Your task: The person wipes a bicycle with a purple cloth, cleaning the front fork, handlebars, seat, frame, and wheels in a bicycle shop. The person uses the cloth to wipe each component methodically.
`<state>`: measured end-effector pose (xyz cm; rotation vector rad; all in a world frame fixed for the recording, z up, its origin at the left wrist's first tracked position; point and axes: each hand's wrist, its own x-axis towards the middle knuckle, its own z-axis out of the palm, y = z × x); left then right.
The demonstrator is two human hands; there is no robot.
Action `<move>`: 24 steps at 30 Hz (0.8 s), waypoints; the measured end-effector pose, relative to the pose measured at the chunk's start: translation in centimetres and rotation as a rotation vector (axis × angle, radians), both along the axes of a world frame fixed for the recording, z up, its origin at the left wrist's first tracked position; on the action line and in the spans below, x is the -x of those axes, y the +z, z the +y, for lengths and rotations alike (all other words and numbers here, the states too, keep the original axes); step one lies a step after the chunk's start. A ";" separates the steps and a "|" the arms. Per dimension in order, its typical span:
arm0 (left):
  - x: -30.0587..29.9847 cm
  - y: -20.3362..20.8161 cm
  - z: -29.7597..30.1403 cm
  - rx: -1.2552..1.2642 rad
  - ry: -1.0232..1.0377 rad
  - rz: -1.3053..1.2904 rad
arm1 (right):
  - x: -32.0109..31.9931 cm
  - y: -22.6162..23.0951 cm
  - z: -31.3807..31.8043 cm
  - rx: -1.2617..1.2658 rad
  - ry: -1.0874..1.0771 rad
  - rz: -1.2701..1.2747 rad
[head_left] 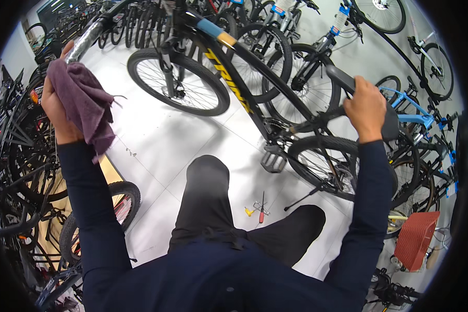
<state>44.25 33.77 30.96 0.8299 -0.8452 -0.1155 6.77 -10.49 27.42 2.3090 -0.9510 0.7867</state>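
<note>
A black bicycle (pixel 275 78) with yellow lettering stands across the view in front of me, its handlebar to the left and its saddle to the right. At the upper left my left hand (pixel 60 112) is closed on a purple cloth (pixel 86 96), held against the plastic-wrapped handlebar end (pixel 86 41). Most of those fingers are behind the cloth. On the right, my right hand (pixel 368 110) grips the black saddle (pixel 340 79), its fingers curled over the edge.
On the white tiled floor (pixel 161 140), a red-handled screwdriver (pixel 261 216) and a yellow-handled tool (pixel 249 211) lie beyond my knees. Rows of bicycles (pixel 307 78) line the back and both sides. A small wheel (pixel 132 200) is by my left arm, and a red basket (pixel 417 240) sits at lower right.
</note>
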 end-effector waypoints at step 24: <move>-5.5 1.6 5.7 -0.418 0.936 -0.672 | 18.6 -0.4 -6.8 -0.185 -0.342 -0.197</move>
